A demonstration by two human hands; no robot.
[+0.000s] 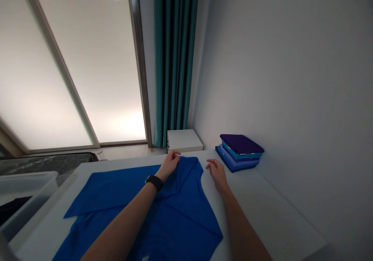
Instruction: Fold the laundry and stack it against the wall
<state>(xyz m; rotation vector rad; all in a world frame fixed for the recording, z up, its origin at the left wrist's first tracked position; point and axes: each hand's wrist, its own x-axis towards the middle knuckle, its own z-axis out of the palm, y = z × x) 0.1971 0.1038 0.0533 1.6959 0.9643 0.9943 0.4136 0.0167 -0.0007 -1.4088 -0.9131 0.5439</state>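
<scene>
A blue shirt (186, 218) lies spread on the white table, with one long part folded across at the upper left and creases near its top edge. My left hand (170, 164), with a black watch on the wrist, is at that top edge, fingers curled closed on the cloth. Part of the shirt is hidden under my left forearm. Just right of the shirt, my right hand (217, 172) hovers over the table with fingers apart. Nothing is in it, and a gap separates it from the cloth.
A stack of folded clothes (240, 152) in purple and blue sits on the white table (274, 206) by the wall. At left stands a translucent plastic bin (43, 189) with dark cloth inside. Beyond the far edge are a white cabinet (184, 138) and a teal curtain (175, 59).
</scene>
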